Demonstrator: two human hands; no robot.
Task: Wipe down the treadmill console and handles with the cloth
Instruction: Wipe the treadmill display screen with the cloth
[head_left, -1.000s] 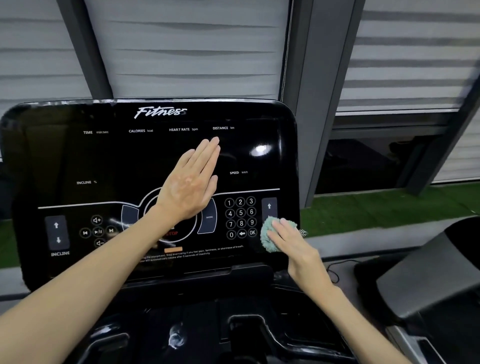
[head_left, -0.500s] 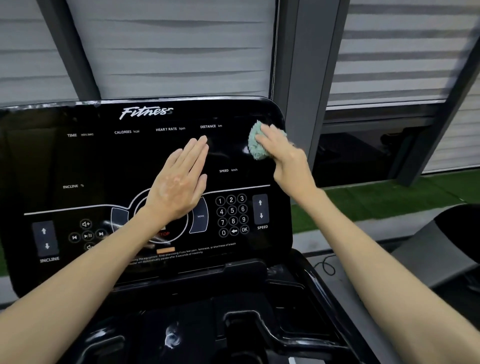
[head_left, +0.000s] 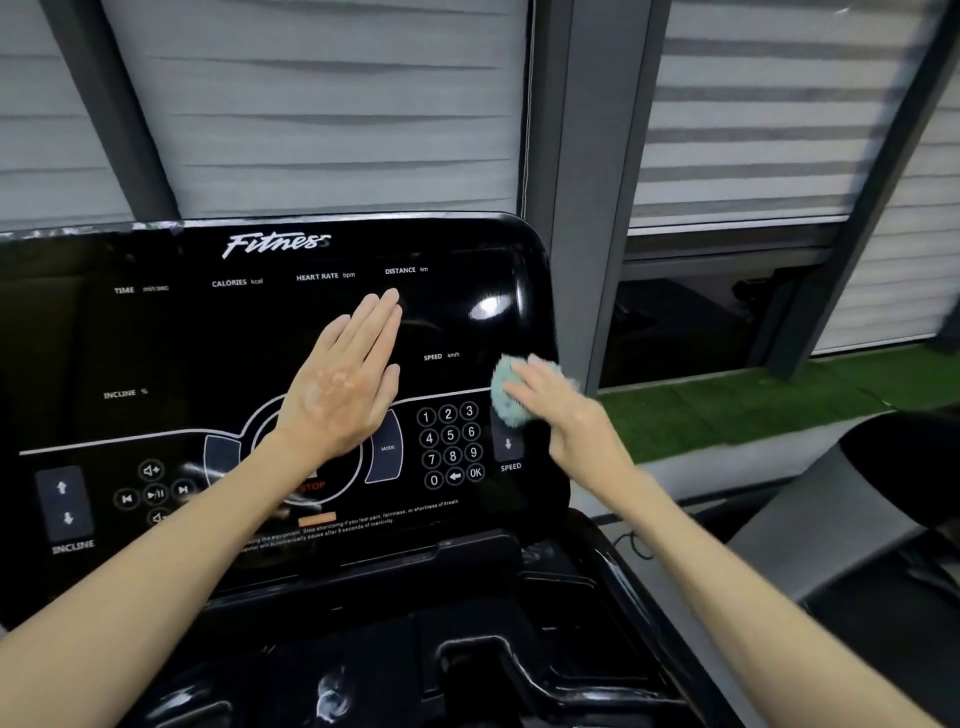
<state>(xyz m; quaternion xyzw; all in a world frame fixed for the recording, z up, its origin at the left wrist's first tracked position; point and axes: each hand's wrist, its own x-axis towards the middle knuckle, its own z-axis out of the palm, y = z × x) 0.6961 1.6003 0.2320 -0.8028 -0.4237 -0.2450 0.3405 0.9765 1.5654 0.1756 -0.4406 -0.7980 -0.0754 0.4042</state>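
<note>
Now my right grip bunches teal cloth, fingers curled on it, pressed to console at 3 o'clock, above SPEED btns. Left grip flat, empty, mid-panel. Console wipe underway, I reckon; next needs strokes toward 9 o'clock, then handles.

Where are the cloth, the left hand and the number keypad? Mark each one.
cloth (head_left: 503, 395): head view, teal wad beside the fingertips.
left hand (head_left: 340, 387): head view, back of the hand.
number keypad (head_left: 450, 434): head view, the 5 key.
</note>
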